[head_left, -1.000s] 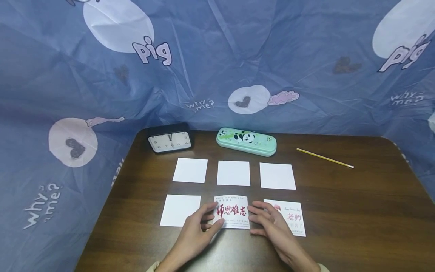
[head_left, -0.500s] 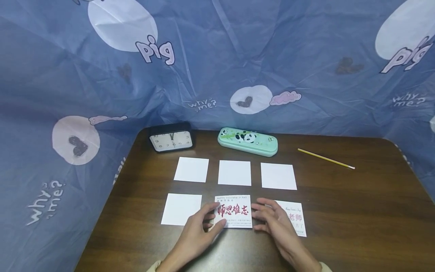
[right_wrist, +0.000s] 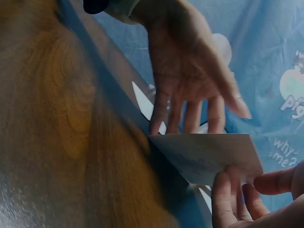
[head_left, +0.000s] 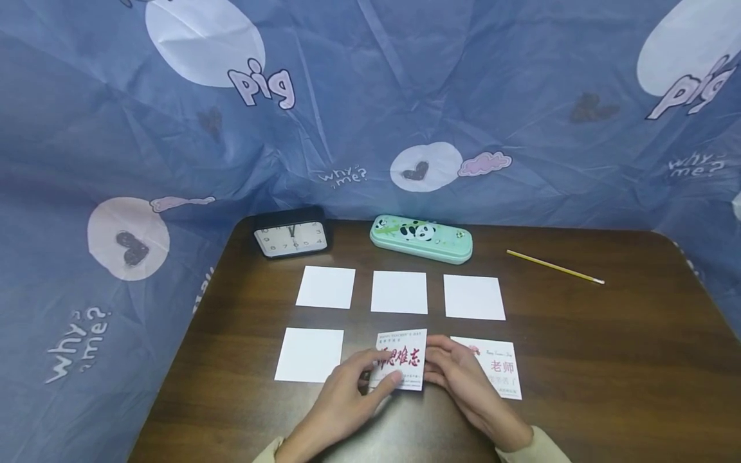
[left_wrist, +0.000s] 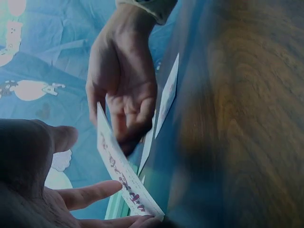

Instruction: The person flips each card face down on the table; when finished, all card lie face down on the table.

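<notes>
Both hands hold the red-word card point(head_left: 401, 360) at the near edge of the table point(head_left: 608, 373), in the middle of the front row. The left hand point(head_left: 347, 392) pinches its left side and the right hand point(head_left: 457, 373) grips its right side, so the card tilts up off the wood. A blank card point(head_left: 309, 354) lies to its left and a printed card point(head_left: 494, 366) to its right.

"pig" and "why me?" on blue cloth point(head_left: 359, 83), "老师" on right card point(head_left: 492, 370)
</notes>
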`<action>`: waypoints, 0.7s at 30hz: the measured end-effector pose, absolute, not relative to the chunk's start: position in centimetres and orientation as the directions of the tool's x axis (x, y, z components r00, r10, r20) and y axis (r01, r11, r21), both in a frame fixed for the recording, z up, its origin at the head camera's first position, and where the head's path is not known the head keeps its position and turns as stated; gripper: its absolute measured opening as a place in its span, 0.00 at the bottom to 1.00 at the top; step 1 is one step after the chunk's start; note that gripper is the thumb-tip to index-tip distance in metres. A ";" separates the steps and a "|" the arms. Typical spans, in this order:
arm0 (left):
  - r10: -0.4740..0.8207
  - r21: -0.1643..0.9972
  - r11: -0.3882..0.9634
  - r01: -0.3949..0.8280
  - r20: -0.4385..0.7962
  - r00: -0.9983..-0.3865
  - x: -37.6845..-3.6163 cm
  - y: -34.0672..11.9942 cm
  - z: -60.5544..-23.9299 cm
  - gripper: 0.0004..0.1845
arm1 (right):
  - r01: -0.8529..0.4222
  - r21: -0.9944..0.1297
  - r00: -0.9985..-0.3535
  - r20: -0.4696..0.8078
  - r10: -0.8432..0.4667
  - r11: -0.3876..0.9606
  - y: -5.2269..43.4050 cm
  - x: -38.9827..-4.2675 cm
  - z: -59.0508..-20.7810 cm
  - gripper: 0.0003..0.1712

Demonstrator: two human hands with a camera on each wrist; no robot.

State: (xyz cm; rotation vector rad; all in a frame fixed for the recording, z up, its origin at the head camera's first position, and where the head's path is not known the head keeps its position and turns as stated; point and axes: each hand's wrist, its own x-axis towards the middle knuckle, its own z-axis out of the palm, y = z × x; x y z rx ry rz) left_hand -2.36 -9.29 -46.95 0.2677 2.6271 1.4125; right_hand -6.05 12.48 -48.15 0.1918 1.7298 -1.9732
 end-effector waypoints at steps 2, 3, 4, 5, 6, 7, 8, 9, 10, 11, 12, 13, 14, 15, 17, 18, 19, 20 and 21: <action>0.234 0.846 0.526 0.086 -0.046 -0.971 -2.4 -9.1 -46.8 0.23 | 0.459 -0.887 -0.855 -0.426 -0.297 -0.049 12.2 -6.0 -48.4 0.27; 0.236 0.853 0.517 0.078 -0.054 -0.970 -2.4 -9.0 -46.8 0.24 | 0.462 -0.886 -0.851 -0.428 -0.306 -0.045 12.0 -6.0 -48.5 0.28; 0.240 0.861 0.504 0.068 -0.063 -0.969 -2.5 -8.9 -46.8 0.24 | 0.462 -0.886 -0.847 -0.427 -0.318 -0.043 11.9 -6.0 -48.5 0.29; 0.241 0.870 0.491 0.054 -0.076 -0.968 -2.5 -8.9 -46.7 0.24 | 0.466 -0.884 -0.842 -0.428 -0.329 -0.043 11.7 -5.9 -48.5 0.30; 0.244 0.878 0.476 0.043 -0.085 -0.966 -2.6 -8.8 -46.7 0.25 | 0.471 -0.881 -0.836 -0.430 -0.340 -0.044 11.5 -5.9 -48.5 0.31; 0.250 0.889 0.456 0.034 -0.092 -0.964 -2.6 -8.8 -46.7 0.25 | 0.478 -0.877 -0.832 -0.436 -0.344 -0.045 11.4 -5.8 -48.5 0.32; 0.253 0.899 0.437 0.020 -0.102 -0.962 -2.6 -8.7 -46.8 0.25 | 0.482 -0.875 -0.828 -0.441 -0.345 -0.040 11.2 -5.8 -48.5 0.34; 0.259 0.911 0.412 0.011 -0.106 -0.960 -2.7 -8.6 -46.8 0.25 | 0.487 -0.873 -0.826 -0.447 -0.344 -0.035 11.1 -5.7 -48.5 0.36; 0.264 0.923 0.386 0.003 -0.107 -0.959 -2.7 -8.6 -46.8 0.25 | 0.489 -0.871 -0.826 -0.451 -0.338 -0.032 10.9 -5.7 -48.4 0.37; 0.265 0.934 0.358 -0.006 -0.108 -0.958 -2.7 -8.5 -46.8 0.25 | 0.492 -0.870 -0.827 -0.457 -0.328 -0.028 10.8 -5.6 -48.3 0.39; 0.266 0.945 0.327 -0.015 -0.107 -0.958 -2.8 -8.5 -46.8 0.24 | 0.492 -0.870 -0.830 -0.461 -0.313 -0.024 10.7 -5.6 -48.2 0.40; 0.264 0.956 0.291 -0.024 -0.105 -0.959 -2.8 -8.5 -46.8 0.23 | 0.487 -0.873 -0.836 -0.460 -0.298 -0.018 10.7 -5.6 -48.1 0.41; 0.261 0.966 0.256 -0.033 -0.102 -0.960 -2.9 -8.5 -46.8 0.23 | 0.479 -0.877 -0.843 -0.456 -0.285 -0.014 10.6 -5.5 -48.1 0.41; 0.258 0.974 0.221 -0.042 -0.099 -0.961 -2.9 -8.5 -46.7 0.22 | 0.470 -0.882 -0.851 -0.449 -0.274 -0.015 10.5 -5.5 -48.0 0.40; 0.255 0.987 0.150 -0.053 -0.090 -0.963 -3.0 -8.6 -46.6 0.20 | 0.453 -0.891 -0.865 -0.436 -0.248 -0.014 10.4 -5.4 -47.9 0.38; 0.255 0.992 0.116 -0.053 -0.081 -0.964 -3.0 -8.7 -46.5 0.20 | 0.445 -0.896 -0.872 -0.428 -0.237 -0.017 10.4 -5.3 -47.9 0.37; 0.254 0.995 0.083 -0.050 -0.069 -0.965 -3.0 -8.8 -46.5 0.19 | 0.436 -0.900 -0.879 -0.422 -0.224 -0.018 10.4 -5.3 -47.8 0.36; 0.249 0.997 0.060 -0.048 -0.061 -0.967 -2.9 -8.9 -46.5 0.19 | 0.430 -0.903 -0.884 -0.416 -0.212 -0.022 10.3 -5.2 -47.8 0.36; 0.237 0.998 0.041 -0.043 -0.052 -0.970 -2.9 -8.9 -46.5 0.19 | 0.426 -0.905 -0.889 -0.412 -0.201 -0.026 10.3 -5.2 -47.8 0.36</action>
